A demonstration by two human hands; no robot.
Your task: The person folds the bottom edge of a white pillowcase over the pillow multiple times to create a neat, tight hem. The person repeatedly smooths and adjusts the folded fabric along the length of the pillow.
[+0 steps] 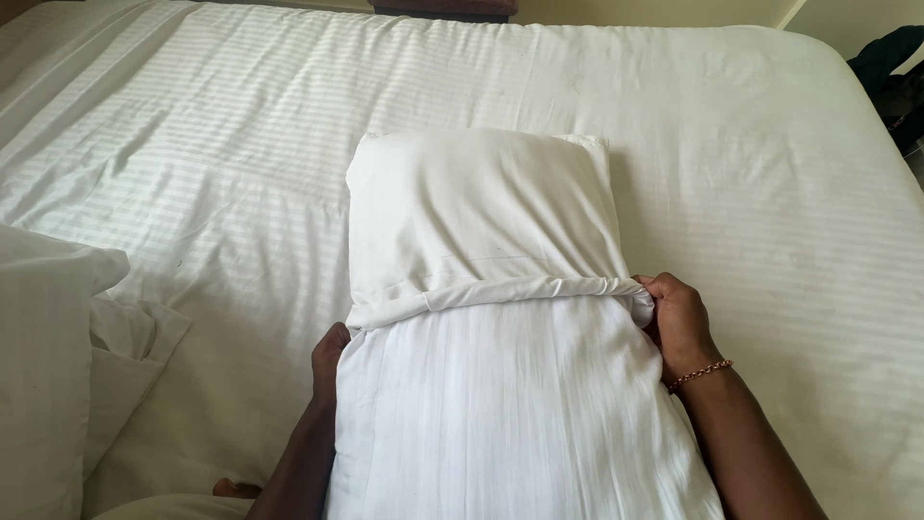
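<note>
Right hand (674, 318) is clamped on the rolled pillowcase (500, 424) edge; left hand (329, 361) grips the pillow (476, 207) side, on the bed (212, 144).

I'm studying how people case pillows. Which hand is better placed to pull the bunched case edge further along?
Probably the right hand: it already grips the rolled pillowcase edge. The left hand sits lower, against the pillow side.

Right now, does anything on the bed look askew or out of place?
The pillowcase covers only the near half of the pillow; its rolled edge runs slanted, lower by the left hand than by the right hand. The striped sheet is creased at left. Nothing looks torn or spilled.
</note>
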